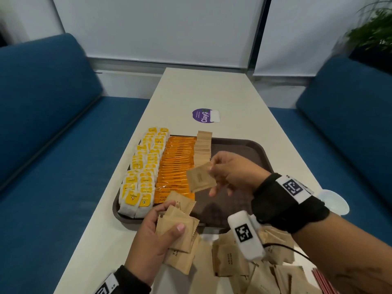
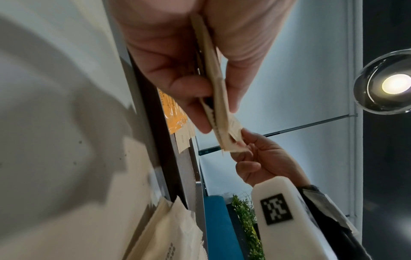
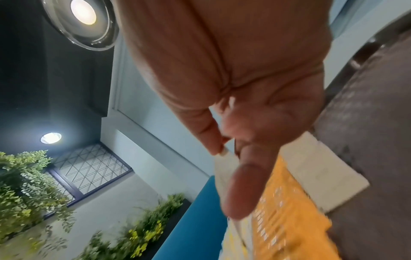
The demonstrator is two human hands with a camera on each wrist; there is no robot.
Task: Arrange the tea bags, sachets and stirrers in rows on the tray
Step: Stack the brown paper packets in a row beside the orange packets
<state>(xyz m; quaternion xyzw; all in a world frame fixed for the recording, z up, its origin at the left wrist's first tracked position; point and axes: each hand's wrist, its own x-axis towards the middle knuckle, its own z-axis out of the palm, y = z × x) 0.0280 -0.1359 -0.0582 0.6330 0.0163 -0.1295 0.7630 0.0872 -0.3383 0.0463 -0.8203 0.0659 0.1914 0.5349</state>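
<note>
A dark brown tray holds rows of yellow-labelled tea bags, orange sachets and a partial row of brown paper sachets. My right hand pinches one brown sachet by its edge above the tray's middle. My left hand grips a stack of brown sachets at the tray's near edge. In the left wrist view the stack sits between thumb and fingers. The right wrist view shows fingers pinching a pale sachet corner over the orange row.
More brown sachets lie loose on the white table near me. Red stirrers show at the lower right, beside a white bowl. A purple sticker lies beyond the tray. Blue sofas flank the table.
</note>
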